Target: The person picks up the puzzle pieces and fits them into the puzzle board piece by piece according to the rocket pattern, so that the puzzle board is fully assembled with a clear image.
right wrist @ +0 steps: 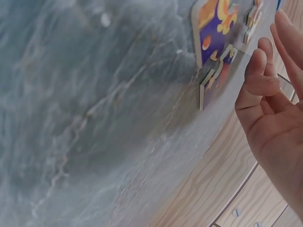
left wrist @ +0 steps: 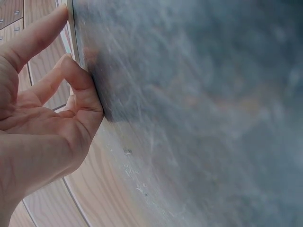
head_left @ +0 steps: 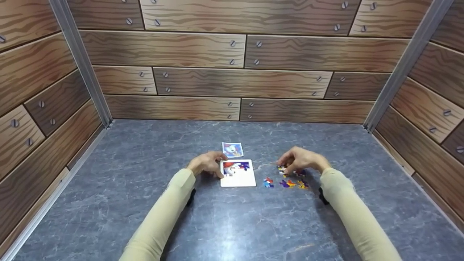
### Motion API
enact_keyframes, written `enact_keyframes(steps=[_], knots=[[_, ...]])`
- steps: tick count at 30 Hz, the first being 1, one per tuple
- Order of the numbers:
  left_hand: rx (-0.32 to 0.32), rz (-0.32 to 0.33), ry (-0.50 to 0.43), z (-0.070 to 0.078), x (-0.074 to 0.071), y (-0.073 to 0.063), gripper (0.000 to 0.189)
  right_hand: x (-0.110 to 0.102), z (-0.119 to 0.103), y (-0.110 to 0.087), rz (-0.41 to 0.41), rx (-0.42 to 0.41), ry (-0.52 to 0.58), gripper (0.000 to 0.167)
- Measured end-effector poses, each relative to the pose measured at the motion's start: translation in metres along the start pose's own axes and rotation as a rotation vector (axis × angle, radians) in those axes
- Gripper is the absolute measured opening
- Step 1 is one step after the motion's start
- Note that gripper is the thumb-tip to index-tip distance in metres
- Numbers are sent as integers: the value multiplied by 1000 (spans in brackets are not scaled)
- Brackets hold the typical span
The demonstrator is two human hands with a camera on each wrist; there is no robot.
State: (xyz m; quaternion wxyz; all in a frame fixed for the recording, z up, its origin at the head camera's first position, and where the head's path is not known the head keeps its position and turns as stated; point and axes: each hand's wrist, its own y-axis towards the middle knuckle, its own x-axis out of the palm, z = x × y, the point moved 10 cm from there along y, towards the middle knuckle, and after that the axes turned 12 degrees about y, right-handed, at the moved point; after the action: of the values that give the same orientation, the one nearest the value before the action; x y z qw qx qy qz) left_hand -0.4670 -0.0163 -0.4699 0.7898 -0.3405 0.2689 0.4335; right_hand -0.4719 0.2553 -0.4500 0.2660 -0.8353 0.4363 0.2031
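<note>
A white puzzle board [head_left: 239, 180] lies on the table, its upper part filled with a red, white and purple picture. My left hand [head_left: 209, 163] holds it at the left side, thumb on the edge and a finger by the upper corner. In the left wrist view, the left hand [left wrist: 52, 109] has its other fingers curled against the table. To the right of the board, my right hand [head_left: 302, 159] pinches a puzzle piece [head_left: 281, 169] between thumb and fingers. The right wrist view shows the right hand [right wrist: 274, 109], but its grip on the piece lies outside that view.
A small picture card [head_left: 232, 149] lies just behind the board. Several loose pieces lie near my right hand, among them a red and blue piece [head_left: 268, 182], a purple and orange piece [head_left: 287, 183] and a yellow piece [head_left: 302, 184]. Wood-patterned walls [head_left: 239, 81] enclose the table.
</note>
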Motion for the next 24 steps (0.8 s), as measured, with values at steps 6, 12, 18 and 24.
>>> enact_keyframes(steps=[6, 12, 18, 24], knots=[[-5, -2, -13, -2, 1, 3, 65, 4, 3, 3, -15, 4, -43, 37], [-9, 7, 22, -2, 0, 3, 64, 5, 5, 4, -20, 6, -74, 38], [-13, 22, 27, -2, -2, 2, 64, 6, 4, 6, -9, 10, -99, 35], [-15, 20, 29, -3, -1, 3, 64, 6, 3, 8, -15, 3, -86, 32]])
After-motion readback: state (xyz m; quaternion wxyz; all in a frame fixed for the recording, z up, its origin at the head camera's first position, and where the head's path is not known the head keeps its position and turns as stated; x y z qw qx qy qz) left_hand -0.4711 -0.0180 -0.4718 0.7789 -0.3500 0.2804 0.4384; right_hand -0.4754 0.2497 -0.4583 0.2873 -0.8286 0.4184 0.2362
